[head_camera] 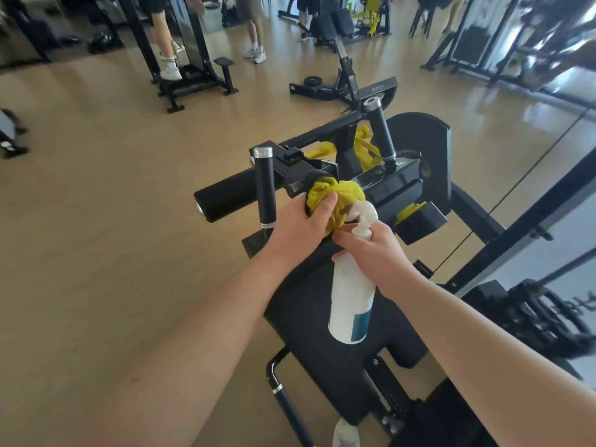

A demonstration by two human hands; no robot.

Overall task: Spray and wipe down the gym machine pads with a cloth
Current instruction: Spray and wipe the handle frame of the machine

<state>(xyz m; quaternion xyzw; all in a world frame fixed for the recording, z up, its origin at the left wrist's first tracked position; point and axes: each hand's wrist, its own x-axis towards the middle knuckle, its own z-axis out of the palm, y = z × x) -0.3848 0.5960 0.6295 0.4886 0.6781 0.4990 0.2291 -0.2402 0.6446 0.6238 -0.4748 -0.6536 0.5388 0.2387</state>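
At frame centre, the left hand clutches the bunched cloth against the spray bottle nozzle the right hand grips, so spray may soak fingers.

Seen from the head camera, the person's left forearm and right forearm are bare along their whole visible length, from the bottom of the frame to the wrists. A small reddish mark shows on the left forearm, near the lower edge. The left grip and the right grip are bare too, uncovered at fingers and knuckles.
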